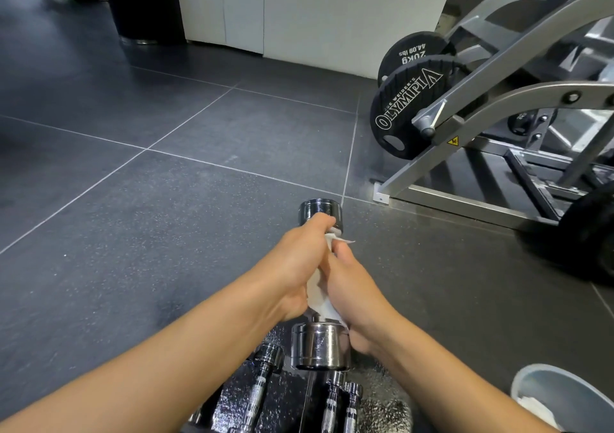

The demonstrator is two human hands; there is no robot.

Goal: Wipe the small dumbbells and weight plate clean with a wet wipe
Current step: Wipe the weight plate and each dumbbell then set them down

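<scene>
1. Head view, hold: a chrome dumbbell is lifted off the floor, long axis pointing away from the person. The left hand has its fingers clamped on the handle at the far head. The right hand is curled round the near part of the handle, over the wet wipe.
2. Wipe position: it is wrapped on the handle between the two hands, with a corner sticking out near the far head.
3. Progress (judged): the handle of this dumbbell is being wiped. Its chrome heads look bright, but whether they are done cannot be told.
4. Left to do (judged): the dumbbells lying low in frame and the dark, speckled weight plate under them.
5. Count, small dumbbells: one in hand, plus at least three lying: first, second, third (frame edge cuts them off, so there may be more).
6. Count, wipes: one in use, and one white scrap in the pale bin at lower right.
7. Count, other: two black plates, front and rear, on the grey machine.
</scene>
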